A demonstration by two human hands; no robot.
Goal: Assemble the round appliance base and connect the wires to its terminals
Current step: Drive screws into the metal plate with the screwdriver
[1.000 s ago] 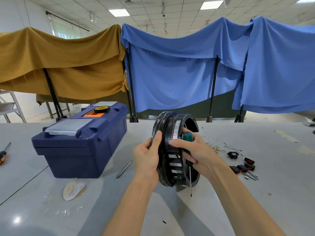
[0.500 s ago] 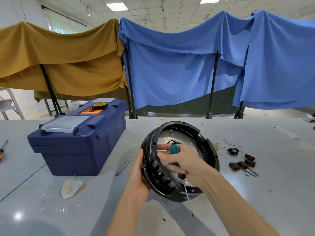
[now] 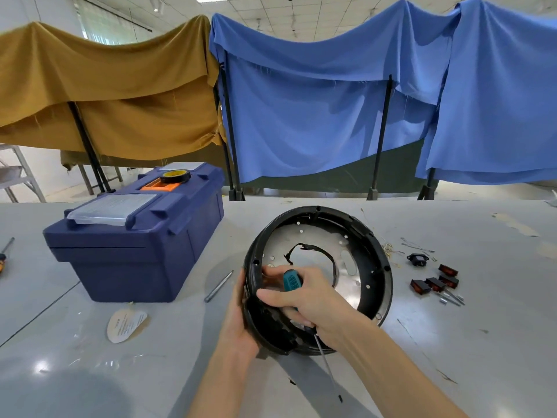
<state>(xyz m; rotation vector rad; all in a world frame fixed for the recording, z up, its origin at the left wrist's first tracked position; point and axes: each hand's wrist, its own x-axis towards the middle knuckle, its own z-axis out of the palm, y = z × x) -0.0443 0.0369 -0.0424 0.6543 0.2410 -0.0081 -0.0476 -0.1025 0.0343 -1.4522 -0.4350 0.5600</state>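
We hold the base [image 3: 380, 268] tilted at the middle of the worktop [image 3: 470, 342], its open side facing up and towards us, with a looped black wire [image 3: 318, 250] showing inside. Our left hand [image 3: 241, 322] grips the left rim, fingers curled over the edge. Our right hand [image 3: 315, 301] is wrapped round the screwdriver [image 3: 291, 280] above the near rim. The tool's long axis runs down towards us, tip nearest. A toolbox [image 3: 135, 254] stands left, and switches [image 3: 434, 283] lie right.

No legible txt; oval label [image 3: 126, 325] print too small.
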